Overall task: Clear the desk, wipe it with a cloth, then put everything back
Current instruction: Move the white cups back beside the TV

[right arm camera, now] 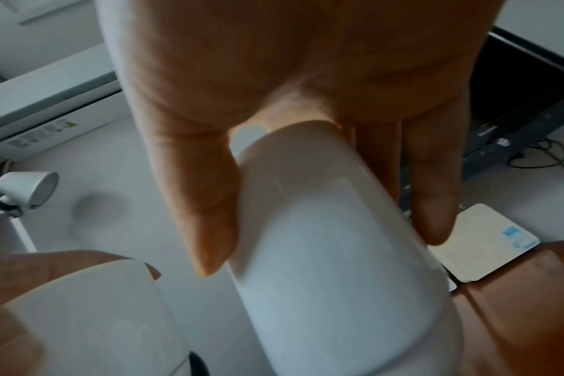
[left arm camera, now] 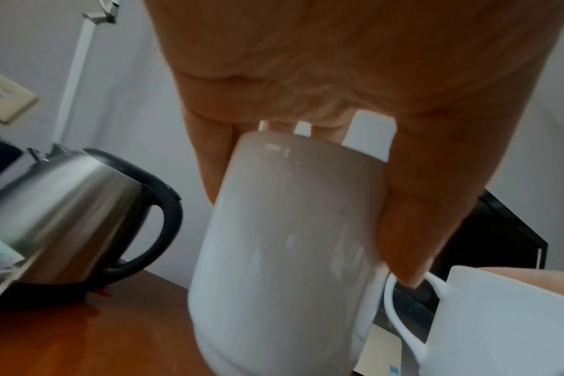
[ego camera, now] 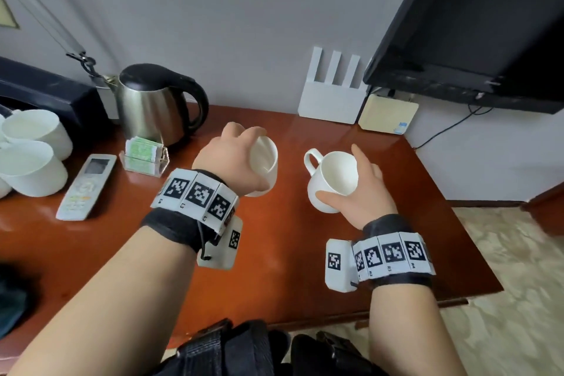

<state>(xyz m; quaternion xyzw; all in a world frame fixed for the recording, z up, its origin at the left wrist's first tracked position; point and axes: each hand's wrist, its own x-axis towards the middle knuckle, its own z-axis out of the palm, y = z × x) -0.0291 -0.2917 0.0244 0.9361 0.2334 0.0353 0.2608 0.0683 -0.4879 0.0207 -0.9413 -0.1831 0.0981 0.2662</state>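
Glazed white ceramic is what each hand carries: one mug (ego camera: 264,166) is clasped round its body by the left hand (ego camera: 232,159), and a second mug (ego camera: 332,181) is cupped round its side by the right hand (ego camera: 355,192), its handle turned away to the left. Both mugs are held tilted just above the glossy red-brown counter (ego camera: 274,253), near its middle. Such mugs are judged stiff, moderately heavy, smooth enough to slip and easily chipped, so a full wrap round the body or a hooked handle is advised. Behind them a brushed-steel kettle (ego camera: 152,107) with a black handle is seen, beside a remote (ego camera: 87,183) and a clear holder of sachets (ego camera: 143,152).
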